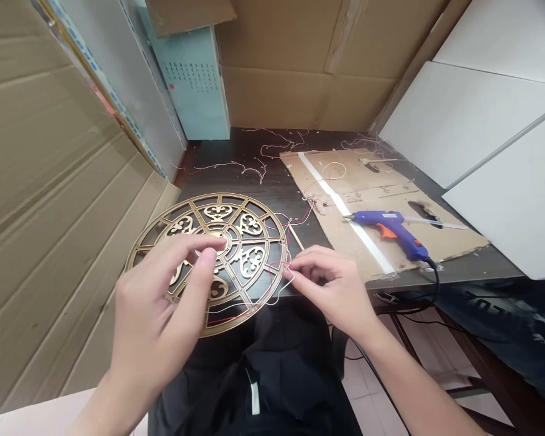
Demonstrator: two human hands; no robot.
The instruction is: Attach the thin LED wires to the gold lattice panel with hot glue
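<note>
With the left hand [157, 297], fingers parted, above one openwork disc [253, 262], the right hand [333, 281] pinches wires [280, 295] near one glue gun [399, 233]

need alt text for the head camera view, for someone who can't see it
A person's right hand pinches thin red and white wires at the edge of a round, gold-coloured openwork disc, with the left hand in front of its other side. To the right, a blue glue gun lies on cardboard on a dark table.

Flat round gold openwork disc [253, 262], partly beyond the dark table [277, 192] edge; thin red-and-white wires [285, 264] at its rim.
</note>
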